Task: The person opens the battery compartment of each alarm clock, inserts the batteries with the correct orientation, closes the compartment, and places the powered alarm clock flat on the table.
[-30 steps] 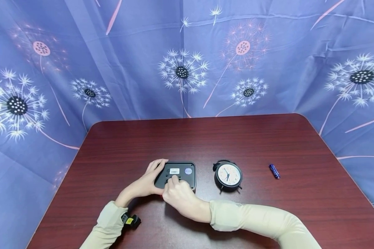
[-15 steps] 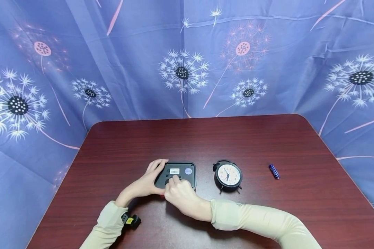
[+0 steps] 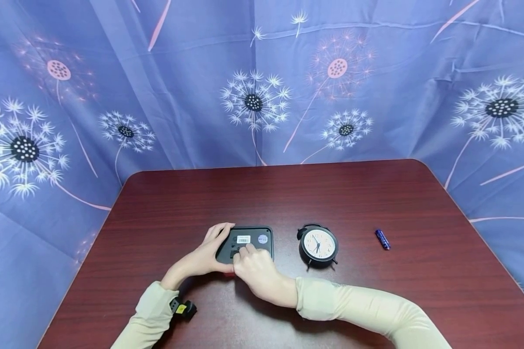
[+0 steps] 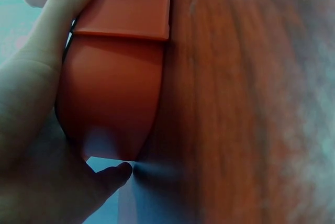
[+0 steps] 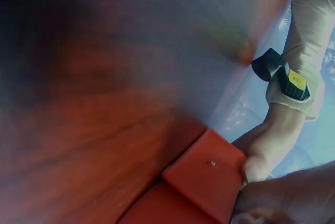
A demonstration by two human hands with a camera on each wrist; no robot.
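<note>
Device point(image 3: 253, 238), rectangular, red-sided, black-backed, seemingly plastic, lies back-up on the reddish-brown wood-grained table point(image 3: 332, 194). Bare left hand point(image 3: 206, 255) grips its left end; bare right hand point(image 3: 257, 272) curls over the back, any pinch hidden. Likely light, stiff, slick: best held by opposite edges.
</note>
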